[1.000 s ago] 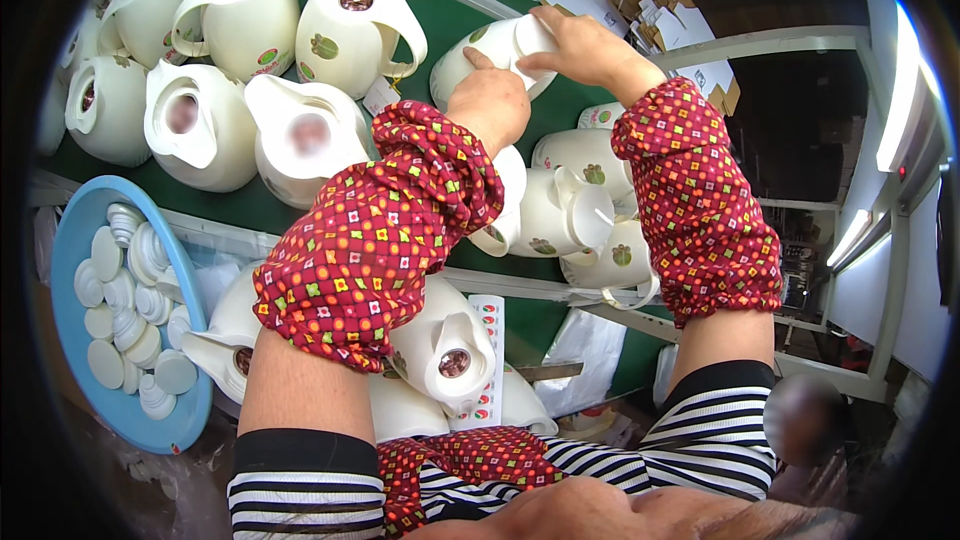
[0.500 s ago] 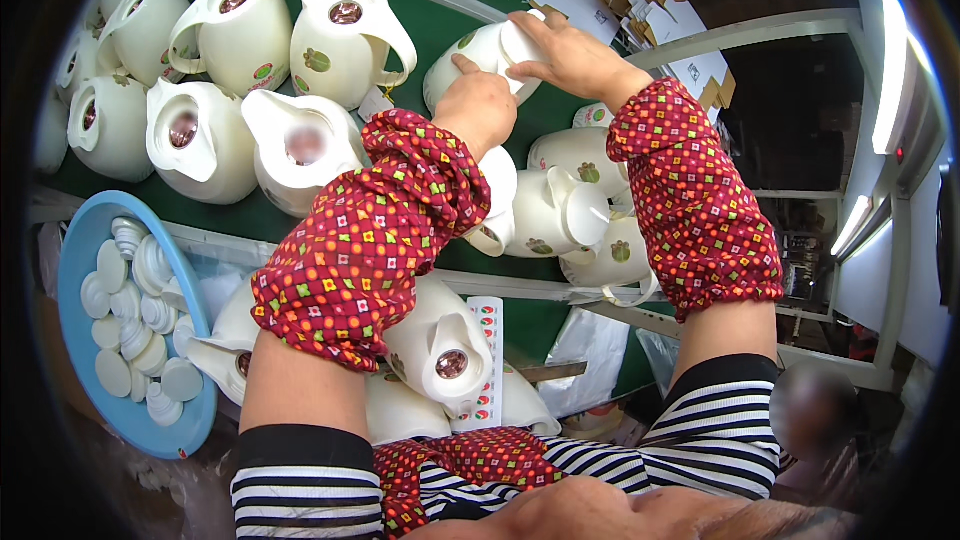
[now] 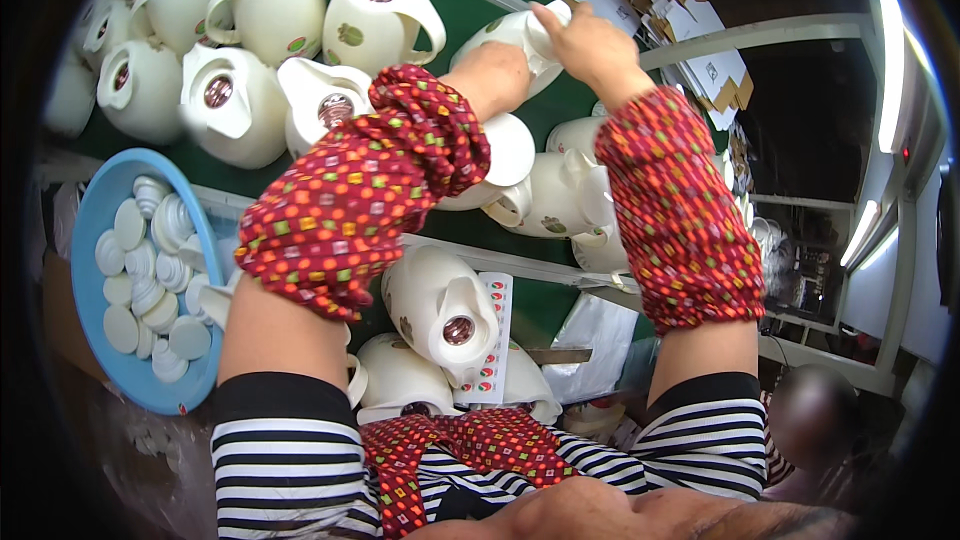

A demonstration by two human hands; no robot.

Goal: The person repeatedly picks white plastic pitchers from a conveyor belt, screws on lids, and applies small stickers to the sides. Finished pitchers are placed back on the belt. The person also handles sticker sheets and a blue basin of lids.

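A cream thermos jug (image 3: 507,31) with a leaf print lies tilted at the far middle of the bench, its mouth end toward the right. My right hand (image 3: 597,48) grips the white lid (image 3: 562,17) at that end, thumb and fingers on its rim. My left hand (image 3: 499,77) is curled against the near side of the jug, its fingertips mostly hidden. Just below my left hand is another jug with a round white lid (image 3: 510,149). More lidded jugs (image 3: 553,194) lie beside my right sleeve.
Open jugs (image 3: 283,8) with handles crowd the far left of the green bench. A blue basin (image 3: 88,270) of white stoppers and lids (image 3: 142,265) stands at left. Near me are an open jug (image 3: 432,307), a sticker sheet (image 3: 492,340) and plastic bags (image 3: 597,340). Cardboard (image 3: 715,75) lies far right.
My right hand has turned on the lid. The left index finger, stretched along the jug before, is now curled in. The whole view has shifted a little.
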